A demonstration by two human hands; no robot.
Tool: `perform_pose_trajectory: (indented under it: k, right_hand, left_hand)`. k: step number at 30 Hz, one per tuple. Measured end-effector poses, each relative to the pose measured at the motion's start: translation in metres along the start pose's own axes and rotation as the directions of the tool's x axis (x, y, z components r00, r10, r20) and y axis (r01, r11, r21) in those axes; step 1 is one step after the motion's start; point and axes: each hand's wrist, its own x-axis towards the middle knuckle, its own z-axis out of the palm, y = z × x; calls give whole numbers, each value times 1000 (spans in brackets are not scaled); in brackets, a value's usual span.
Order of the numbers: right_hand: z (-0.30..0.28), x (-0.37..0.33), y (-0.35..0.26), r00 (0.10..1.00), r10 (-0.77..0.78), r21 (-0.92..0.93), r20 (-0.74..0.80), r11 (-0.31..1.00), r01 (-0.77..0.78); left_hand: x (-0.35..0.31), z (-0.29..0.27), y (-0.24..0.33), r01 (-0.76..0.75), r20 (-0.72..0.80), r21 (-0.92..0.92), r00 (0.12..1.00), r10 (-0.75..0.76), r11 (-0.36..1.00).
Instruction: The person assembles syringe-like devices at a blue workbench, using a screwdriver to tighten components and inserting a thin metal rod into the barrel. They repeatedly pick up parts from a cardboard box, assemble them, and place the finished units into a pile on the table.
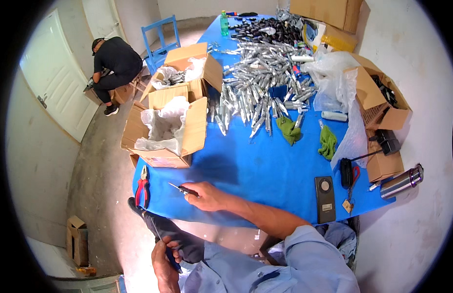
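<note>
My right hand [209, 196] is over the near left part of the blue-covered table, closed around a small black-handled tool [188, 190] with a slim metal tip pointing left. Lower down, off the table's front edge and above my leg, my left hand [164, 261] is closed on a screwdriver-like tool [156, 228]. Its thin metal shaft points up and left, and part of its dark blue handle shows below the fingers. Red-and-black pliers [143, 190] lie at the table's left edge, a little left of my right hand.
Open cardboard boxes with plastic liners [199, 127] stand along the left edge. A large heap of slim silver pieces [265, 73] and black pieces [260, 30] covers the far table. At right are green cloths [327, 142], a dark flat device [325, 199] and a steel flask [401, 183]. Another person [116, 66] sits far left.
</note>
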Motion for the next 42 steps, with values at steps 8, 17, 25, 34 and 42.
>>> perform_pose_trajectory:
  k: [8, 17, 25, 34, 42]
  right_hand:
    - [-1, 3, -8, 990, 109, -11, 86, 994, -108]
    - [9, 5, -8, 977, 208, 20, 41, 978, -209]
    - [11, -20, -6, 955, 277, 138, -104, 955, -261]
    - [-7, -109, -39, 793, 428, 130, -434, 900, -416]
    - [-9, -112, -33, 731, 499, 265, -466, 867, -422]
  left_hand:
    - [-15, -24, 7, -24, 94, -75, 995, 31, 997]
    - [-29, -22, 1, -28, 261, -47, 965, 40, 999]
    - [-16, -39, -6, -69, 398, 101, 917, 24, 993]
    - [-6, -23, 9, 80, 441, 106, 889, -119, 991]
    - [14, -25, -1, 106, 565, 143, 808, -169, 984]
